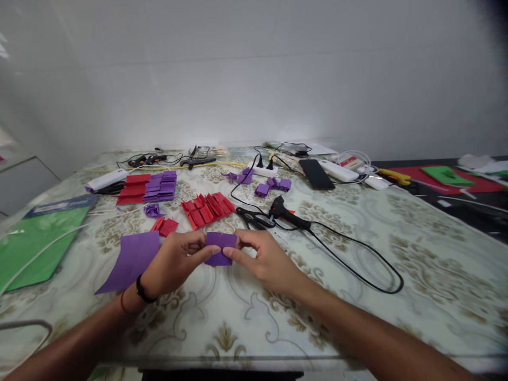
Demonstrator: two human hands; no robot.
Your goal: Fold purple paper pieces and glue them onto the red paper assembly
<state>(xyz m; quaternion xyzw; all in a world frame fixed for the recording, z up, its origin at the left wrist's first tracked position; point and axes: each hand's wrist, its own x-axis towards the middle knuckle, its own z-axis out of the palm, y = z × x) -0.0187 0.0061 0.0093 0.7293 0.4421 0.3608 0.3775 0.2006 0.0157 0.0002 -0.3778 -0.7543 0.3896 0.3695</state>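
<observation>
Both my hands pinch a small folded purple paper piece just above the patterned tablecloth. My left hand grips its left edge with thumb and fingers closed. My right hand grips its right edge the same way. A flat purple paper sheet lies just left of my left hand. Behind the hands lies a row of folded red paper pieces. Black scissors and a black glue gun rest beyond my right hand.
Stacks of red and purple folded paper sit at the back left, green sheets at the left edge. A power strip, a phone, cables and small purple pieces lie at the back. The glue gun's black cord loops to the right.
</observation>
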